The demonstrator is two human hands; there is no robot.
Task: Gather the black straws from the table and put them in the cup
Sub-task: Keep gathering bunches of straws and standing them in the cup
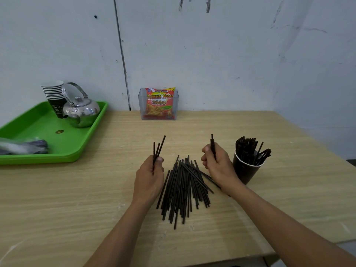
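While both hands work at centre frame, straws gripped in each. Left hand [149,178] closed around a small bunch of black straws [158,149], fingers [159,159] curled tight, thumb pressed on top; bunch fanning upward and slightly right above the fist. Right hand [217,164] likewise closed, holding a couple of straws [212,144] near upright, tips poking above the knuckles.

Between the hands, lower centre: loose pile of black straws [183,187] flat on the tabletop [96,199], mostly parallel, running toward the viewer, a few crossing diagonally under the right wrist.

Just right of the right hand: dark paper cup [244,170] with white rim, upright, already packed with straws [248,149] standing inside, some leaning right over the rim.

Upper left of frame: green tray [57,143] carrying a shiny metal kettle [81,110], a stack of paper cups [54,97] behind it, and something wrapped in clear plastic [23,146] at the tray's left edge, too blurred to identify.

Top centre, against the wall [231,54]: clear plastic holder [141,105] with a red-and-yellow snack packet [159,103] inside, well apart from the straws.
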